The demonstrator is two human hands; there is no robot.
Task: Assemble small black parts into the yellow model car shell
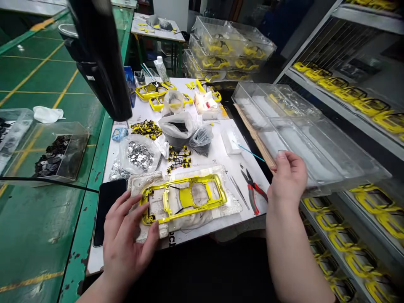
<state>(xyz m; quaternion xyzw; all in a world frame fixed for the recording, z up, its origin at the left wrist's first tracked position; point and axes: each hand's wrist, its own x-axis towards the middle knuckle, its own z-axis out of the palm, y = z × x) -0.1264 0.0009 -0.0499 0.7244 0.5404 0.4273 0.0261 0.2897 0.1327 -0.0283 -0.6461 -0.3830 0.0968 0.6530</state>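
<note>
The person's left hand point(126, 237) lay open with its fingers spread, not clenched on anything, and its thumb rested against the near edge of a crumpled white padded sheet point(232, 206). On that sheet, at the front of the white worktable point(217, 168), sat a bright yellow frame point(186, 198) with small black fittings at its left end, just beyond the left fingertips. The right hand point(287, 176) gripped the near edge of a clear plastic tray point(315, 143), which was held up at a tilt beside the table with a wooden strip point(254, 139) along its side. Just left of the right wrist lay red-handled pliers point(252, 189) and slim tweezers point(239, 191), while a black phone point(107, 206) lay beside the left hand. Farther up the table were a clear bag of silvery pieces point(139, 155), a scattered pile of small black-and-yellow parts point(147, 129), and more yellow frames point(154, 90). Stacked clear trays of yellow pieces point(230, 50) stood beyond them. Metal shelves point(347, 97) to the right carried rows of yellow frames, and a clear bin of black parts point(53, 151) sat on the green bench point(41, 240) to the left.
</note>
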